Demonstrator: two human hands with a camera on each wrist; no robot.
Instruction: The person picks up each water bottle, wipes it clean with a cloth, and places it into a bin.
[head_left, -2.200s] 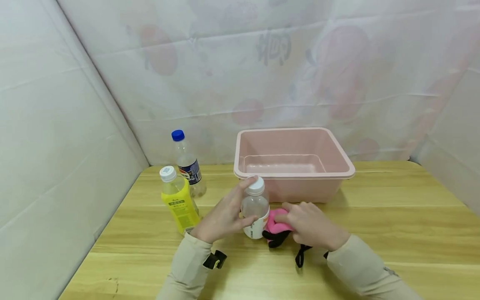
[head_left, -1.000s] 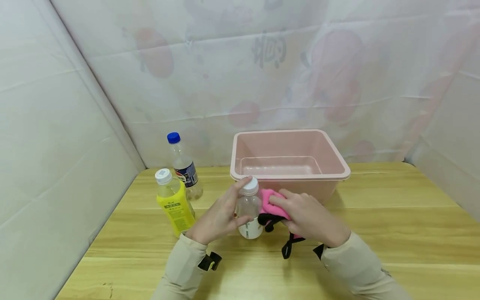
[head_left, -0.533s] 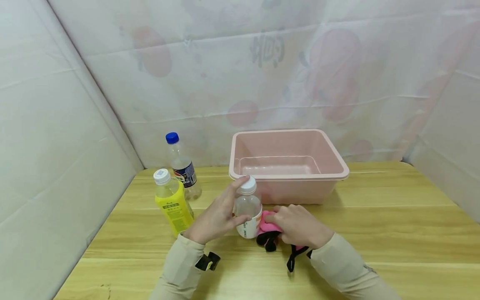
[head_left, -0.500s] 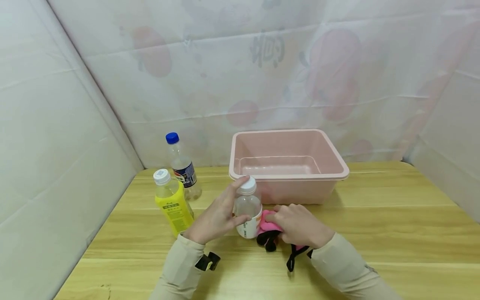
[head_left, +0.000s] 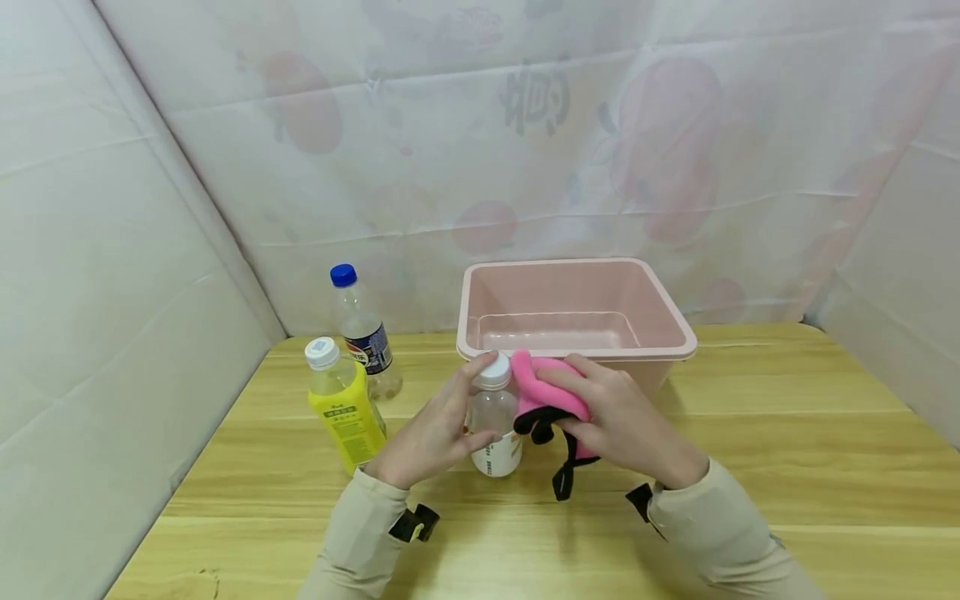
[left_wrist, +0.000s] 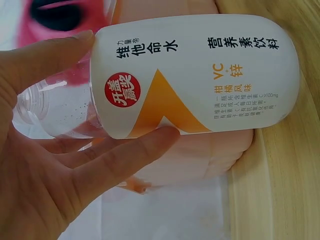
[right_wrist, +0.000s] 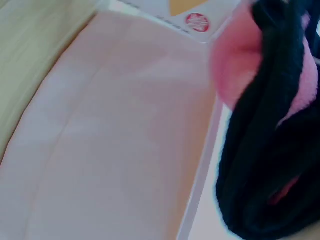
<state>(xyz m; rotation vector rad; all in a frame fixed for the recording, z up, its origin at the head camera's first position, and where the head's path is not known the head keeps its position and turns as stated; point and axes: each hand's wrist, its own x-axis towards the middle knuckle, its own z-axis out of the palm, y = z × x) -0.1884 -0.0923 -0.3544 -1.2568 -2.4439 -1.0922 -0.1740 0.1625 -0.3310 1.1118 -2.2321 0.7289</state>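
Note:
A clear plastic bottle (head_left: 498,456) with a white cap and a white label stands upright on the table, just in front of the pink tub. My left hand (head_left: 431,437) holds it, with one finger on the cap and the thumb along the side. The left wrist view shows fingers and thumb around the bottle's upper half, below them the orange-marked label (left_wrist: 200,75). My right hand (head_left: 626,408) grips a bunched pink cloth (head_left: 551,387) with black edging and a hanging black loop. It is raised off the table, right beside the bottle's neck. Black folds of the cloth (right_wrist: 260,145) fill the right wrist view's right side.
The pink tub (head_left: 577,265) stands at the back of the wooden table (head_left: 787,433), against a white sheet wall. On the left are a yellow-labelled bottle (head_left: 351,425) and, behind it, a blue-capped bottle (head_left: 369,346), both upright.
My right hand has raised the cloth from low beside the bottle to its neck; over the earlier frames it went up and down there. The left hand and bottle stay in place.

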